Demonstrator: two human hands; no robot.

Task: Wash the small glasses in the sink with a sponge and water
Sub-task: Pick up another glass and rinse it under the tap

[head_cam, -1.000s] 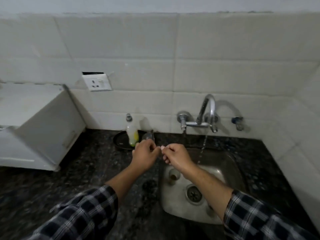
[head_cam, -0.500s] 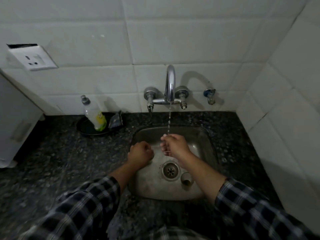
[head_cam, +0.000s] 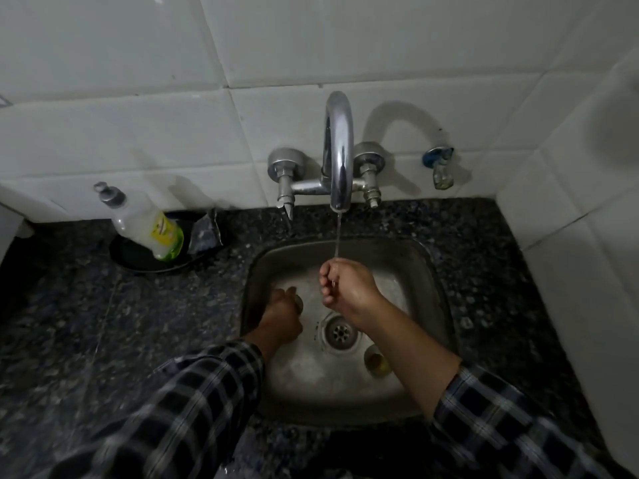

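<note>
Our right hand [head_cam: 349, 288] curls under the thin water stream [head_cam: 337, 243] at frame centre; we cannot tell whether it holds anything. Our left hand [head_cam: 281, 314], apart to its lower left, grips a small grey thing [head_cam: 298, 300]. One small glass [head_cam: 377, 363] stands mouth-up in the sink [head_cam: 427, 267], lower right of the drain [head_cam: 340, 331], below both hands, beside the right forearm, probably nearer that hand.
</note>
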